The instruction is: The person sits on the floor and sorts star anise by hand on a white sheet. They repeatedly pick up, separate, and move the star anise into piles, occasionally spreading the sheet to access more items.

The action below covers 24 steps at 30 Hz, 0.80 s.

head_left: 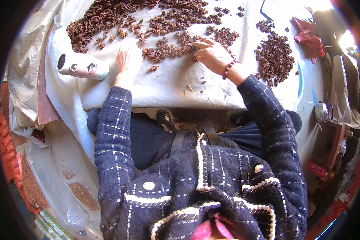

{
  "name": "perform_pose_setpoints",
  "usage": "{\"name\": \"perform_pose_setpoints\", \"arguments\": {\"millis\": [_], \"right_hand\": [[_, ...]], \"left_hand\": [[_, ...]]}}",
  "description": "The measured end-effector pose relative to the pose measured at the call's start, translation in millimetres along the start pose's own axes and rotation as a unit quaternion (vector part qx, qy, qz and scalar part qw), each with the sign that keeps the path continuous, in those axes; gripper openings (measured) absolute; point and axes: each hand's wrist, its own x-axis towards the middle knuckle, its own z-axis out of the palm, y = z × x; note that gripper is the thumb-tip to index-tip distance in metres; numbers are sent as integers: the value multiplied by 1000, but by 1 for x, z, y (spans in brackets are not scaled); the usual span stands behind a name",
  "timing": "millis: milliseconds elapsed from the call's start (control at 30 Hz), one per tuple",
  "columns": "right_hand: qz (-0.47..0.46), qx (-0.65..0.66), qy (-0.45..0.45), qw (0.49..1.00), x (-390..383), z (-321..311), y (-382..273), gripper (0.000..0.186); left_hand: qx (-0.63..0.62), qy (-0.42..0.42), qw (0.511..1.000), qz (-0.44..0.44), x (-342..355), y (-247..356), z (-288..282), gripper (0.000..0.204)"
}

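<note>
Dried star anise (pixel 168 50) lies scattered over a white-covered table in front of me. My left hand (pixel 129 62) rests at the near left edge of the spread, back upward. Its fingers are washed out by bright light and point away from me, so their grip is unclear. My right hand (pixel 215 58), with a dark red bead bracelet (pixel 230 69) on the wrist, reaches leftward into the star anise. Its fingers are stretched out and apart, with the tips touching the pods. A single star anise pod (pixel 153 68) lies between the hands, nearer to me.
A pale cylindrical bottle (pixel 84 67) lies left of my left hand. A separate star anise heap (pixel 274 58) is at the right, beside a red cloth or bag (pixel 309 39). Small dark bits lie near the table's front edge (pixel 196 105). Plastic sheeting (pixel 64 172) hangs at left.
</note>
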Motion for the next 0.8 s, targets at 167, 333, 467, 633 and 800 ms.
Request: {"name": "perform_pose_setpoints", "arguments": {"millis": [167, 333, 467, 633, 800], "right_hand": [[135, -17, 29, 990, -25, -32, 18, 15], [165, 67, 53, 983, -15, -13, 34, 16], [91, 31, 21, 995, 12, -2, 34, 15], [-48, 34, -4, 998, 51, 19, -27, 21], [-27, 70, -1, 997, 24, 17, -42, 32]], "left_hand": [[-103, -15, 992, -70, -6, 0, -3, 18], [-111, 29, 992, -59, 0, 20, -19, 14], [-235, 8, 970, -64, -29, 51, -51, 11], [-323, -192, 924, 70, -107, 125, -65, 11], [-318, -240, 911, 109, -133, 129, -71, 10]]}}
